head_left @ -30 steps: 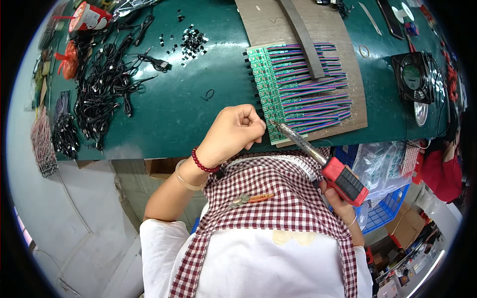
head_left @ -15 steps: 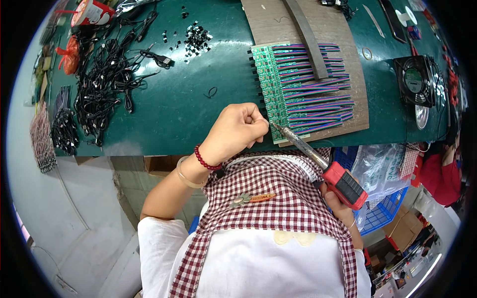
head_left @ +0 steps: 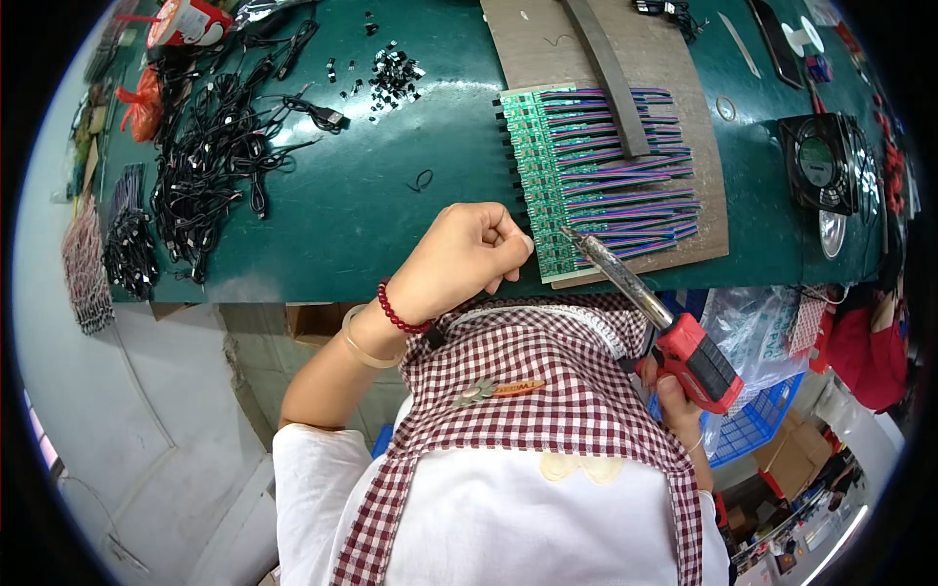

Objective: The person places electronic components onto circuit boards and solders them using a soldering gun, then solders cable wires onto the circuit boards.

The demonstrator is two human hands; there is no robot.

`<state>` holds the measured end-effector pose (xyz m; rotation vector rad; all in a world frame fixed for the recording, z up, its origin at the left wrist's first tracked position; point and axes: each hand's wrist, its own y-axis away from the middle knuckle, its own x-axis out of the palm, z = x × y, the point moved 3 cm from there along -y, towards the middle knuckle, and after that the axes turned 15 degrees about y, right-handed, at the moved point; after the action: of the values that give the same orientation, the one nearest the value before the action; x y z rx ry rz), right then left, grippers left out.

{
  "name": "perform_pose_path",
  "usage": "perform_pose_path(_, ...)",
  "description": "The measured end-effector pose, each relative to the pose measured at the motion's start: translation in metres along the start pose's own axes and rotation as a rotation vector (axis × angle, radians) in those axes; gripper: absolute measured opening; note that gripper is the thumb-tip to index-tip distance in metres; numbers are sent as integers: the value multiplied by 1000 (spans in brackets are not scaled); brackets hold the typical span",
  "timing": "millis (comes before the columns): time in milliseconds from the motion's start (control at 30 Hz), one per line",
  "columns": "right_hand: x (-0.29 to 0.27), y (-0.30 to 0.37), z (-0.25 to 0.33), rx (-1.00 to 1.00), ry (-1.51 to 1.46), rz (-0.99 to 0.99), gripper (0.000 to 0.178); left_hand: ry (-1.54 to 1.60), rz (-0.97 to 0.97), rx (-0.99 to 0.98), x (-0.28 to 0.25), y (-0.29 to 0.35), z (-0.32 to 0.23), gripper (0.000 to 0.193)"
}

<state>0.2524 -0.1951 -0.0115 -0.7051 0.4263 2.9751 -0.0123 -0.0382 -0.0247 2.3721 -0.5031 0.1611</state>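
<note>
My left hand [head_left: 474, 249] is closed in a pinch beside the left edge of a panel of green circuit boards [head_left: 542, 186]. Anything between its fingertips is too small or hidden to make out. My right hand [head_left: 676, 405] grips a soldering iron [head_left: 696, 356] by its red and black handle, at the table's front edge. The iron's metal barrel slants up and left, its tip over the lower part of the boards; whether it touches cannot be told. Bundles of coloured ribbon wires [head_left: 625, 210] run right from the boards, and black parts line their left edge.
A grey bar [head_left: 608, 78] lies across the wires on a brown board [head_left: 708, 215]. Small black connectors [head_left: 394, 76] sit in a pile, with tangled black cables [head_left: 220, 146] further left. A black fan [head_left: 819, 161] stands at right; a blue basket [head_left: 752, 420] is below the table.
The soldering iron and my right hand have shifted right, drawing the tip away from my left fingertips and further over the boards. My left hand stays pinched in nearly the same place.
</note>
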Motion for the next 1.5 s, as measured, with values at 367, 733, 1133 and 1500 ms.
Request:
perform_pose_path(367,-1,-18,23,-107,-332,-47,50,-964,-703,836,-78,-34,-62,13)
perform_pose_path(733,16,-38,55,-137,-514,-79,48,-288,-434,403,-55,-8,-48,7)
perform_pose_path(1133,36,-53,75,-106,-498,-3,41,-833,-526,705,-66,-16,-41,9)
perform_pose_path(1500,46,-59,81,-114,-188,187,49,276,54,275,21,39,-28,9)
